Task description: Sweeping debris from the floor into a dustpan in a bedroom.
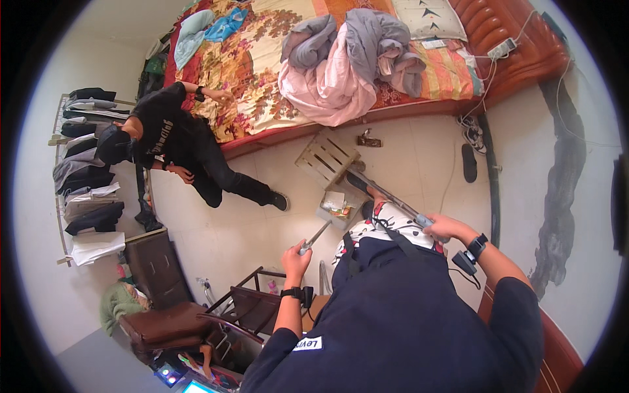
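Observation:
My left hand (295,260) is closed around the grey grip of a long-handled dustpan (323,214). Its metal stick (319,233) runs up to the pan, which stands on the floor beside my feet. Scraps of paper and wrappers (336,202) lie inside the pan. My right hand (444,227) grips the end of a broom handle (393,196) that slants away to the left. The broom's head (358,165) is partly hidden at the edge of a slatted wooden stool (324,156). The stool sits between the pan and the bed.
A bed (275,136) with a bunched quilt (339,73) lies ahead. Another person (172,132) crouches by it at left. Shoes (473,135) and a slipper (470,163) rest near the right wall. Brown chairs (250,304) are at lower left, and a cable (449,182) crosses the floor.

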Motion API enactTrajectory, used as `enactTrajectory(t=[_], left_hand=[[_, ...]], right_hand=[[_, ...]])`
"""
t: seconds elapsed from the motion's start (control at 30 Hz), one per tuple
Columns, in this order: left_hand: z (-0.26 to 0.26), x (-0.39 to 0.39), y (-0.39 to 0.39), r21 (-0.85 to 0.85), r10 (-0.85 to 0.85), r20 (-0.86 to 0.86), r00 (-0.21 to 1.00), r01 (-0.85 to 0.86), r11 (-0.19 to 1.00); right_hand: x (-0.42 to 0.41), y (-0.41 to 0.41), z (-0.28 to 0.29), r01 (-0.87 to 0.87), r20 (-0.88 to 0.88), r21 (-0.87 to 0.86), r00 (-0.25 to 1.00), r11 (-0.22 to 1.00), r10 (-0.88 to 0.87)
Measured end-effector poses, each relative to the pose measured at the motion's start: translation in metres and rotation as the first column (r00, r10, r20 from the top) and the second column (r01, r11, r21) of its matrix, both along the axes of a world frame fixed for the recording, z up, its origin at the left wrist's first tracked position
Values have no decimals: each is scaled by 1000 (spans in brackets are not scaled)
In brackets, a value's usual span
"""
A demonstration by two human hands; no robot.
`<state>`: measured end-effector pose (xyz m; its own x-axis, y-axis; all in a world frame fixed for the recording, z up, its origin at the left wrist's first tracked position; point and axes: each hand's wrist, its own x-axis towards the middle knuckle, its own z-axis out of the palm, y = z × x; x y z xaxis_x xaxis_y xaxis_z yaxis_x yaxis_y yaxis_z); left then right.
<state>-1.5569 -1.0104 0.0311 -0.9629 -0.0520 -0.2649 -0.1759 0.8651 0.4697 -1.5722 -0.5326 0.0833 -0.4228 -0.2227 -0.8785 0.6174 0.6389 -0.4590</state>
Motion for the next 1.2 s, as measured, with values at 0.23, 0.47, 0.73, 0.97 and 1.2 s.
enactTrajectory(t=[0.23,0.47,0.73,0.97,1.2], left_hand=[[4,0,21,21,-67,-25,997,67,998],[7,11,60,21,38,-20,999,-37,999],[19,11,121,36,135,-36,990,-134,990],[27,21,157,-30,143,-35,989,-144,989],[39,11,179,15,195,57,979,-196,980]], right_hand=[[-2,32,12,101,33,72,994,992,-103],[21,114,30,-68,-182,322,974,944,132],[-8,165,-64,-109,-444,455,833,884,331],[-45,147,-139,-50,-469,395,847,917,248],[-22,211,-164,14,-348,445,924,895,158]])
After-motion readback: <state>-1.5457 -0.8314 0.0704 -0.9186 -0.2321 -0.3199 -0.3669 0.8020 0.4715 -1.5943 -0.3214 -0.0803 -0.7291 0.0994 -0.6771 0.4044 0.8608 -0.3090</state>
